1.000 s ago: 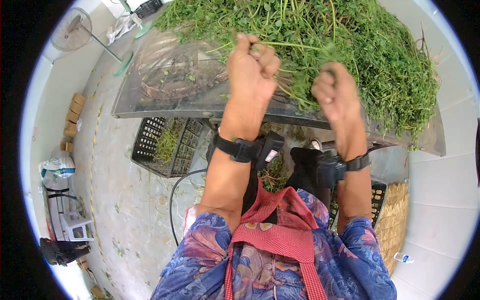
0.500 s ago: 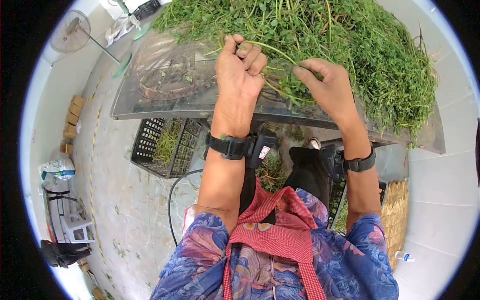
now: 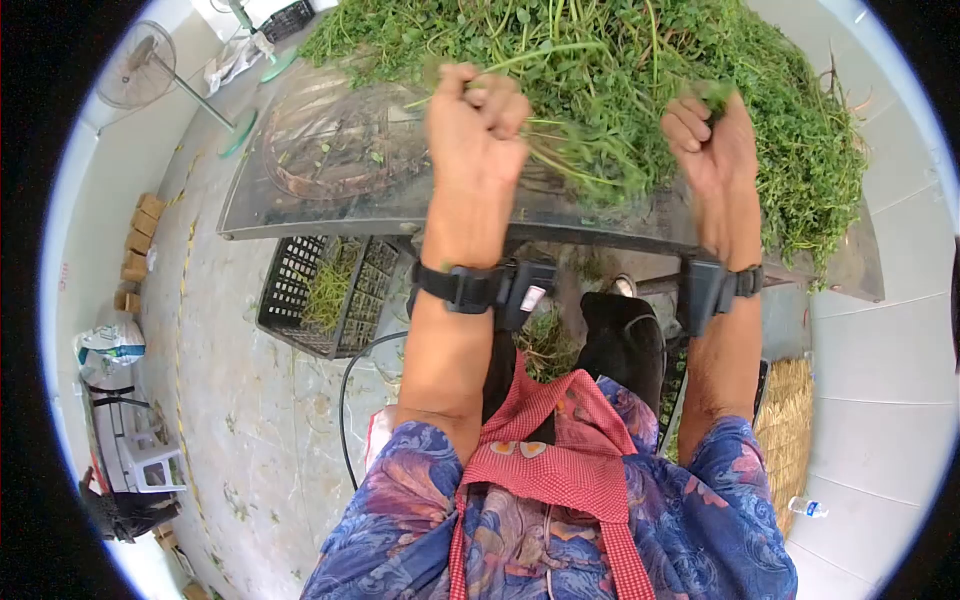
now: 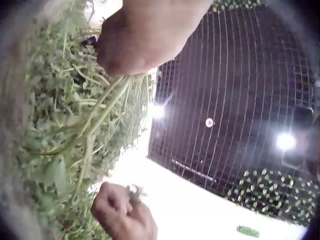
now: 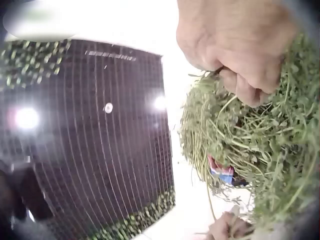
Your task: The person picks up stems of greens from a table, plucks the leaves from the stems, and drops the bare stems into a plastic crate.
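Step in hand, my read: separating pieces from a small bunch, one hand gripping the stems, the other working a piece off.

Left hand (image 3: 475, 125): fingers curled round a small bunch of long pale-green stems (image 4: 100, 112), leafy ends trailing over the desk edge. Right hand (image 3: 715, 150): well apart from the left, fingers curled in, pinching a small leafy green sprig (image 4: 135, 192); sprig is blurred, so can't tell its length.

Main stock: large heap of leafy green plants (image 3: 780, 130) on the dark-topped desk (image 3: 245, 205), covering the far side and the right end, with some hanging over the edge there.

Next move calls for the right hand to let go of the sprig, then a fresh pinch on one stem of the bunch, left grip firm. Thin stems could tangle or snap, I'd guess.

Counts: 2 hands, 1 heap, 1 bunch in the left, 1 sprig visible in the right. Stems in the bunch: several, too blurred for an exact number. 1 black slatted plastic crate (image 3: 282, 285) plainly seen below the desk, greens inside. 1 white plastic stool (image 3: 152, 465), 1 clear bottle (image 3: 808, 507).
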Demonstrator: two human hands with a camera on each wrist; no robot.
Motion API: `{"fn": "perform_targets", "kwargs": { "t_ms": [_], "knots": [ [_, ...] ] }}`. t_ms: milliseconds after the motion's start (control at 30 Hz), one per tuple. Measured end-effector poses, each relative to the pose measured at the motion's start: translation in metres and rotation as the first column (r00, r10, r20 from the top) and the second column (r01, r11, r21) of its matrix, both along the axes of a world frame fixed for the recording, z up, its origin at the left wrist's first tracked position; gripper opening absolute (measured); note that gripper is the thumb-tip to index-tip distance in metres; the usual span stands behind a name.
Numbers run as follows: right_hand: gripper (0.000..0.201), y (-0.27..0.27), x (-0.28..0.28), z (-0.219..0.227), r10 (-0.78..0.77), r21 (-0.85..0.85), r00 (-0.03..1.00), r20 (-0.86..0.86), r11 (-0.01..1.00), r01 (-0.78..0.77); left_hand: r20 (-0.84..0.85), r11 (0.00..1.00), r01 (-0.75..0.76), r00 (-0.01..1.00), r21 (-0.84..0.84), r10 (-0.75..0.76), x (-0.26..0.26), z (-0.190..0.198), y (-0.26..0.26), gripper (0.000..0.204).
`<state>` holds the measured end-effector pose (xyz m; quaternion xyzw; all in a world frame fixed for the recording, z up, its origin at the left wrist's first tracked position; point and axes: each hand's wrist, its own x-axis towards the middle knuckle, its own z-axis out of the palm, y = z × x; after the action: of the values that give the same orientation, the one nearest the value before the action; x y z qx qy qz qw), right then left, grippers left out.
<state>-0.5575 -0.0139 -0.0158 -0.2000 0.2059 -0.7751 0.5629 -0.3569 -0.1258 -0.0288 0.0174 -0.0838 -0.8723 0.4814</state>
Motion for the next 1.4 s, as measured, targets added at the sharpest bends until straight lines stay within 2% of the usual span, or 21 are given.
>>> {"fn": "perform_targets", "kwargs": {
  "t_ms": [67,100,167,300,333,367,433,467,500,567,667,800,933,1067,1100,1167,1200,1267,1300,1367,1400],
  "knots": [
    [0.015,0.008,0.012,0.022,-0.288,0.098,0.932,-0.218,0.944,0.315,-0.045,1.000,-0.025,0.999,-0.004,0.024,0.005,0.010,-0.006,0.014],
    [0.015,0.011,0.020,0.023,-0.282,0.091,0.933,-0.222,0.947,0.308,-0.073,0.999,-0.049,0.996,0.008,0.050,0.008,0.014,-0.005,0.014],
    [0.020,0.014,0.028,0.021,-0.072,0.163,0.840,-0.538,0.968,0.188,-0.089,0.999,-0.040,0.995,-0.019,0.038,0.004,0.023,-0.008,0.014],
    [0.032,0.002,0.036,0.021,0.037,0.140,0.720,-0.693,0.987,0.085,-0.101,0.997,-0.003,0.995,-0.071,-0.005,-0.013,0.038,-0.015,0.016],
    [0.029,-0.010,0.044,0.020,0.010,0.118,0.543,-0.840,0.979,0.165,-0.110,0.997,0.009,0.994,-0.081,-0.018,-0.018,0.042,-0.018,0.017],
    [0.029,-0.019,0.041,0.015,0.006,0.115,0.548,-0.836,0.980,0.165,-0.118,0.996,0.022,0.992,-0.088,-0.032,-0.024,0.044,-0.020,0.017],
    [0.028,-0.040,0.031,-0.001,-0.273,-0.249,0.080,-0.959,0.941,0.231,-0.107,0.991,0.045,0.993,-0.130,-0.059,-0.032,0.041,-0.028,0.021],
    [0.022,-0.044,0.029,0.001,-0.399,-0.371,0.048,-0.916,0.884,0.284,-0.100,0.984,0.064,0.992,-0.168,-0.082,-0.035,0.039,-0.031,0.027],
    [0.022,-0.043,0.022,0.005,-0.399,-0.369,0.054,-0.915,0.885,0.284,-0.094,0.984,0.063,0.992,-0.167,-0.080,-0.036,0.036,-0.034,0.027],
    [0.017,-0.037,0.001,0.014,-0.228,-0.010,0.709,-0.668,0.955,0.298,-0.123,0.983,0.115,0.983,-0.141,-0.133,-0.037,0.030,-0.038,0.028],
    [0.018,-0.048,-0.034,0.008,0.002,-0.181,0.983,-0.182,0.983,-0.035,-0.085,0.990,0.088,0.992,-0.112,-0.098,-0.033,0.025,-0.048,0.028],
    [0.025,-0.049,-0.015,0.006,0.029,0.081,0.878,-0.478,0.997,0.011,-0.111,0.990,0.086,0.989,-0.109,-0.098,-0.034,0.027,-0.053,0.030],
    [0.029,-0.061,0.002,-0.004,0.102,0.004,0.752,-0.651,0.991,-0.132,-0.094,0.987,0.109,0.988,-0.119,-0.120,-0.035,0.023,-0.052,0.032],
    [0.025,-0.070,0.019,-0.018,-0.230,-0.210,0.247,-0.941,0.972,0.102,-0.051,0.994,0.060,0.997,-0.092,-0.065,-0.029,0.018,-0.048,0.034],
    [0.025,-0.070,0.018,-0.020,-0.227,-0.207,0.255,-0.940,0.973,0.102,-0.043,0.994,0.059,0.997,-0.089,-0.063,-0.028,0.016,-0.047,0.034],
    [0.023,-0.068,0.016,-0.022,-0.227,-0.214,0.065,-0.972,0.964,0.161,-0.019,0.997,0.044,0.999,-0.068,-0.045,-0.027,0.014,-0.040,0.033],
    [0.023,-0.067,0.017,-0.023,-0.225,-0.211,0.069,-0.972,0.964,0.164,-0.015,0.997,0.046,0.999,-0.066,-0.048,-0.030,0.014,-0.036,0.033],
    [0.021,-0.067,0.020,-0.023,-0.419,-0.434,-0.121,-0.900,0.840,0.324,0.075,0.996,-0.043,0.996,-0.073,0.048,-0.037,0.014,-0.026,0.022],
    [0.021,-0.067,0.016,-0.024,-0.419,-0.433,-0.116,-0.900,0.840,0.326,0.080,0.996,-0.043,0.996,-0.074,0.048,-0.035,0.013,-0.024,0.022],
    [0.021,-0.065,-0.004,-0.021,-0.377,-0.251,0.187,-0.907,0.841,0.480,0.049,0.999,-0.025,0.998,-0.044,0.027,-0.031,0.013,-0.020,0.024],
    [0.022,-0.058,-0.018,-0.017,-0.205,-0.012,0.616,-0.761,0.953,0.302,0.043,0.995,-0.041,0.998,-0.086,0.045,-0.025,0.013,-0.020,0.025]
  ]
}}
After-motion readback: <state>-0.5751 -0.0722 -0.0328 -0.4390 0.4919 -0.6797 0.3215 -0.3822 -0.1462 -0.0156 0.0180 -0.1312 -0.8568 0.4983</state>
